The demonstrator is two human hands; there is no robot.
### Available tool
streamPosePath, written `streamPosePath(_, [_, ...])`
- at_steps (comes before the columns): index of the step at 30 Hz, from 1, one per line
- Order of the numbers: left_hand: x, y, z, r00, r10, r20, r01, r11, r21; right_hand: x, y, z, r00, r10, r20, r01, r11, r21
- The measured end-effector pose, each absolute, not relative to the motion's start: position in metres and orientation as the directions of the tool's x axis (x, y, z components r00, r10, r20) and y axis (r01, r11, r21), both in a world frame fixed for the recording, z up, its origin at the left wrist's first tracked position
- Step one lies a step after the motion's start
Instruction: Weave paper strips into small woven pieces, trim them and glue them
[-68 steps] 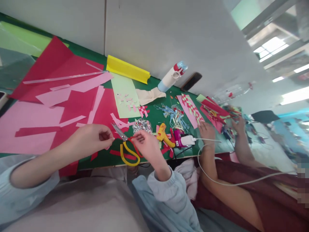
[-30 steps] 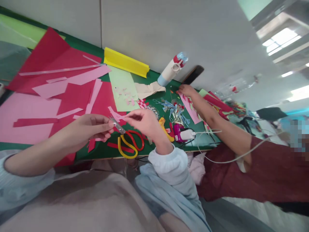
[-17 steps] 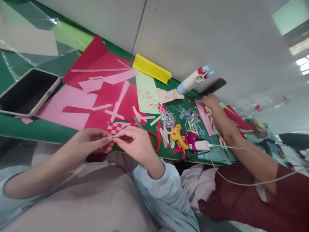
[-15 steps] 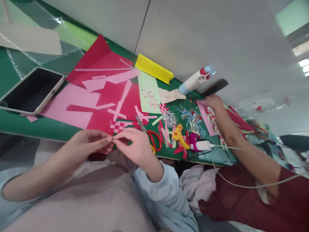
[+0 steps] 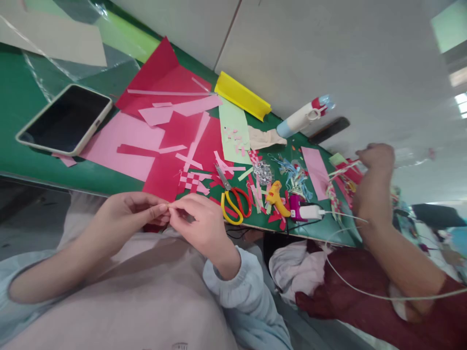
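Observation:
My left hand (image 5: 140, 212) and my right hand (image 5: 197, 221) meet fingertip to fingertip at the table's near edge. Both are closed in a pinch, and whatever sits between the fingers is too small to make out. Just beyond them lies a red and pink woven paper checker (image 5: 190, 180). Scissors (image 5: 233, 197) with red and yellow handles rest right of my right hand. Red paper (image 5: 160, 189) and a pink sheet (image 5: 126, 143) spread out ahead, with cut strips (image 5: 188, 160) scattered over them.
A phone (image 5: 65, 119) lies at left near a clear plastic sleeve (image 5: 83, 73). To the right are a yellow glue gun (image 5: 278, 198), a white adapter (image 5: 310, 212) with cable, a bottle (image 5: 301, 118) and a yellow folded strip (image 5: 242, 96). A co-worker's arm (image 5: 383, 214) reaches over the table's right part.
My hands keep the same pinch. The view has shifted, showing more of the scissors' yellow handle. The co-worker's hand has lifted from beside the dark phone-like object and now pulls pale strips.

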State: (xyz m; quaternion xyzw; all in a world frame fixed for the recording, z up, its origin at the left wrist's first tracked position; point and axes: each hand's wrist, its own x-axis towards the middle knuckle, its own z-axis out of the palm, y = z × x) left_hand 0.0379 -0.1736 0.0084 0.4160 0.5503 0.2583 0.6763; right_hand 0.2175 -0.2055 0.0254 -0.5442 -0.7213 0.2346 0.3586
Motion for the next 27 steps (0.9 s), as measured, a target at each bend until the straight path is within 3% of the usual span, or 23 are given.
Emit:
streamPosePath(5, [0.034,-0.177,0.009,0.219,0.861,-0.458,0.138,0.438,0.889,0.21,-0.204,0.026,-0.12,0.937,0.328,0.614,0.329,-0.717])
streamPosePath(27, [0.034,-0.176,0.026,0.172,0.927,-0.332,0.29,0.275,0.917,0.212,-0.198,0.038,-0.18,0.964,0.195,0.651,0.266,-0.711])
